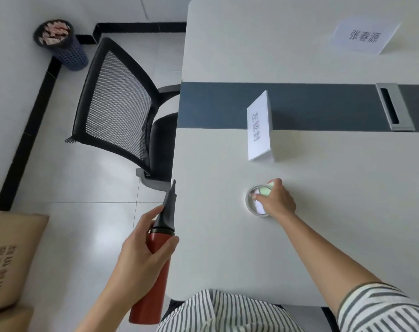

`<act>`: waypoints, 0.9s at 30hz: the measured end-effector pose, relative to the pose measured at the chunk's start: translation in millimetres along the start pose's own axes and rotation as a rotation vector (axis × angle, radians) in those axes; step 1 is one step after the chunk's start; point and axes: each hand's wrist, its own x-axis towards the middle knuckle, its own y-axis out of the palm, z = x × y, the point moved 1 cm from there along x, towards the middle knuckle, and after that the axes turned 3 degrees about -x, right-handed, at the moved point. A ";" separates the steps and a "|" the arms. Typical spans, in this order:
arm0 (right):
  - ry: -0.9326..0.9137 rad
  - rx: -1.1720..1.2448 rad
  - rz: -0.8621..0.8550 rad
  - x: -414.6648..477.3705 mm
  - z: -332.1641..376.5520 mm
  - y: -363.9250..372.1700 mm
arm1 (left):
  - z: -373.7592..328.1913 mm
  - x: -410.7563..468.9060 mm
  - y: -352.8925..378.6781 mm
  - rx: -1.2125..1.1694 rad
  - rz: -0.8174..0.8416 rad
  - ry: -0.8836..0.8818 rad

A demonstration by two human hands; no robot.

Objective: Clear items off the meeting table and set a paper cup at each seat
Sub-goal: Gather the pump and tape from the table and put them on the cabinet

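While the left hand grips one red bottle with a black pointed cap, holding it tilted just off the table's left edge above the floor, the right hand reaches out over the table. Its fingers curl over the rim of one small round tin, which sits on the white top and holds green and white paper slips. The two hands are well apart. Two folded white name cards stand on the table: one just beyond the tin, across the edge of the dark centre strip, and one at the far side. One black mesh chair is tucked against the left end. One dark perforated bin stands in the corner, and a brown cardboard box lies at the lower left.
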 end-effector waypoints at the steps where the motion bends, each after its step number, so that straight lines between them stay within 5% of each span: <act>1: 0.003 0.029 0.011 -1.1 -0.5 1.6 | 1.2 -1.4 -1.1 -0.007 -0.005 -0.008; 9: -0.006 0.618 0.148 -9.2 -2.0 0.1 | 11.9 -19.9 -11.0 -0.019 -0.083 -0.058; 20: -0.353 0.628 0.080 -108.4 10.4 -50.3 | 2.8 -18.9 -37.2 0.024 -0.050 0.044; 27: -0.344 0.678 -0.071 -210.7 -8.4 -34.1 | 8.1 -8.9 -65.6 0.098 0.125 0.224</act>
